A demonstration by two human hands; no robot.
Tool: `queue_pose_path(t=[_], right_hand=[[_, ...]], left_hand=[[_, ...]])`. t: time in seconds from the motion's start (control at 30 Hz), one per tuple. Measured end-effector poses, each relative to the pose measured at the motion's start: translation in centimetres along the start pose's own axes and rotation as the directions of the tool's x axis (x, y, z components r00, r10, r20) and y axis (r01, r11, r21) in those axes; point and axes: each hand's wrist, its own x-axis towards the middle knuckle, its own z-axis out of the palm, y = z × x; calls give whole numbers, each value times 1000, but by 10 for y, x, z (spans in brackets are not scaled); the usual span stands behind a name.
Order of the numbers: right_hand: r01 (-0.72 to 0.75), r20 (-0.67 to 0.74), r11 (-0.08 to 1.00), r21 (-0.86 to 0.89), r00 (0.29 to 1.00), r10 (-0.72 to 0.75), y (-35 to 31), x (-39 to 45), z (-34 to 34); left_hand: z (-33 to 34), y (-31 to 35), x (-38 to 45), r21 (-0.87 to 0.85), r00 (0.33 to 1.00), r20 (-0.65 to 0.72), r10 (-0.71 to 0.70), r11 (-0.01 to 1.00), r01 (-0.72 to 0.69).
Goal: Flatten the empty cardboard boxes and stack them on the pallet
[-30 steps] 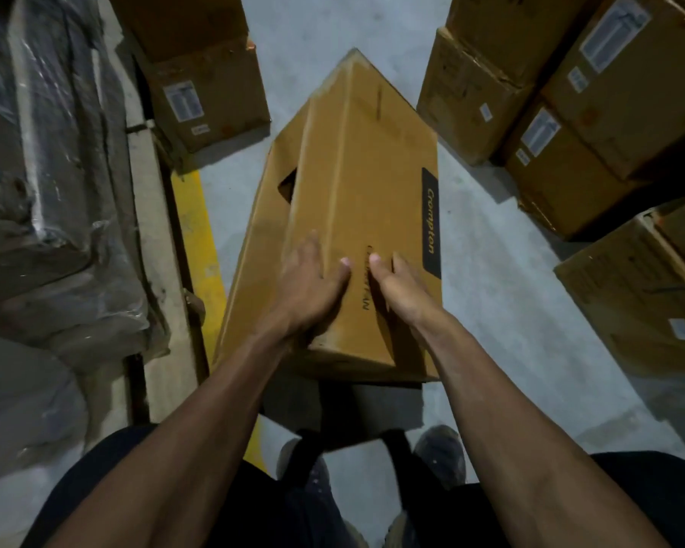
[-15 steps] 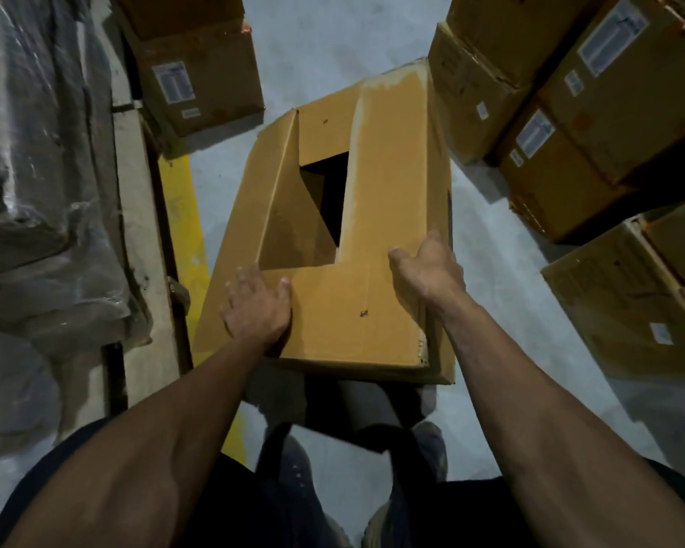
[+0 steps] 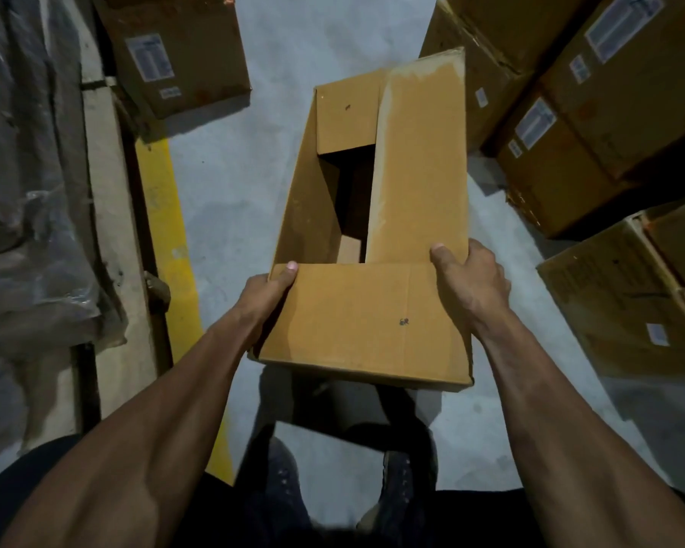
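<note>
Fingers curled on both sides: our left hand (image 3: 264,292) and right hand (image 3: 467,276) grip the near corners of the cardboard box (image 3: 366,310), thumbs on top of the near flap. We hold the box above the grey floor (image 3: 230,183); one long flap is closed, the interior partly exposed. Stacked cartons (image 3: 594,124) sit right.

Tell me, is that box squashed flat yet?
Not yet. The box is empty, and its flaps are partly open, showing a dark gap inside. Right now the left hand and right hand grip its near end, thumbs on top. It still keeps its box shape, so flattening and stacking it are left. No flattened pile shows in this view.
</note>
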Motion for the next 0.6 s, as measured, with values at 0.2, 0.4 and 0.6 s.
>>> queue_pose_path(t=[0.2, 0.4, 0.6], right_hand=[[60, 15, 985, 161, 998, -64, -13, -10, -18], [50, 108, 933, 357, 990, -94, -17, -20, -27], [-5, 211, 848, 530, 969, -126, -26, -17, 2]], left_hand=[[-25, 26, -24, 124, 978, -189, 94, 990, -71], [-33, 36, -51, 358, 921, -365, 139, 934, 1], [-66, 66, -60, 522, 857, -456, 241, 852, 39]])
